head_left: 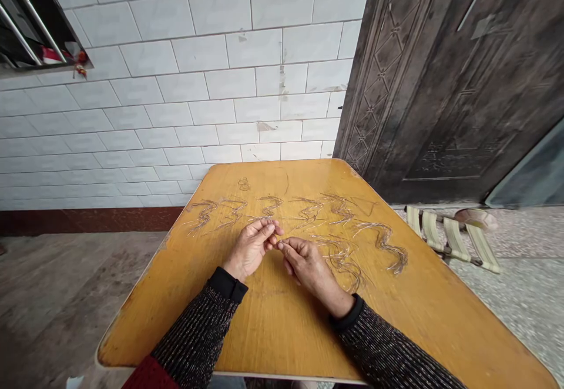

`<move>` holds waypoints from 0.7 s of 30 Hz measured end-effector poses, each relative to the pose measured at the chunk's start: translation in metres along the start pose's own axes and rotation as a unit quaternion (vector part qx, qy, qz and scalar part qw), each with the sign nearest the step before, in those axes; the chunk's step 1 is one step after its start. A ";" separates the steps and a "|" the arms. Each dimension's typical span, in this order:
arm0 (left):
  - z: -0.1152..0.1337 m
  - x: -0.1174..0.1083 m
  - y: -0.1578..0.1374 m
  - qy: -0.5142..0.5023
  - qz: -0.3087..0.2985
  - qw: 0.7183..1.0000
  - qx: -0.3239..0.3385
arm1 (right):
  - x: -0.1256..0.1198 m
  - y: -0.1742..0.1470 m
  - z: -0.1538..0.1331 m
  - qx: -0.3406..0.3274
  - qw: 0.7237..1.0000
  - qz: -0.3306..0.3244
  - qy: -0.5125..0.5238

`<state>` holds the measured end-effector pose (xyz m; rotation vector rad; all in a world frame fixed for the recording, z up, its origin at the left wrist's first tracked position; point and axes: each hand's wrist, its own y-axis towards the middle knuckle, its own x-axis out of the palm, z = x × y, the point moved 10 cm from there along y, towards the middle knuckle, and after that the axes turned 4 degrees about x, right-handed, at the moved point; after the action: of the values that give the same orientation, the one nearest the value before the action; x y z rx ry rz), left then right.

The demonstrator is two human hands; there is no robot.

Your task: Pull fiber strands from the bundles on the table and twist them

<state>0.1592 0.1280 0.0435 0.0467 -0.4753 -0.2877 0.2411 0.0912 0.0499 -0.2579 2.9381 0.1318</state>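
Observation:
Above the middle of a yellow wooden table (264, 330), my left hand (251, 248) and my right hand (306, 265) meet at the fingertips. Both are closed in a pinch, with a thin wire between them that barely shows. Wavy bundles of thin, shiny wire lie in a row beyond my hands, among them a left bundle (205, 215) and a middle bundle (269, 207). To the right of my right hand are a looser bundle (341, 254) and a thicker one (390, 248). A small wire coil (243, 184) rests near the far edge.
A white tiled wall (211, 83) rises behind the table. On the right stands a dark carved door (440, 83). A low seat with pale straps (456, 239) is on the floor beside the table's right edge. A barred window (30, 19) is at upper left.

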 end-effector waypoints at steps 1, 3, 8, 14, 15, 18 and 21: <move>-0.001 -0.001 0.000 0.009 0.004 1.000 -0.004 | 0.000 0.000 0.001 0.005 1.000 0.000 -0.003; -0.002 -0.002 0.000 0.032 0.011 0.999 -0.011 | -0.001 0.000 0.002 0.012 1.000 0.002 -0.010; 0.001 -0.014 0.002 0.003 0.047 0.999 -0.002 | 0.005 0.001 0.005 0.014 0.999 -0.027 0.026; 0.001 -0.022 0.003 -0.025 0.063 0.998 -0.004 | 0.011 0.000 0.006 0.019 0.998 -0.053 0.038; 0.000 -0.020 0.003 -0.022 0.060 0.998 -0.004 | 0.011 0.000 0.006 0.019 0.998 -0.050 0.035; -0.001 -0.018 0.002 -0.017 0.059 0.998 -0.005 | 0.010 0.001 0.009 0.023 0.998 -0.040 0.030; -0.002 -0.018 0.001 -0.009 0.071 0.997 -0.008 | 0.012 0.002 0.012 0.030 0.999 -0.037 0.019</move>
<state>0.1446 0.1344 0.0340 -0.0055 -0.4911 -0.1523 0.2311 0.0920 0.0360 -0.3640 2.9599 0.0273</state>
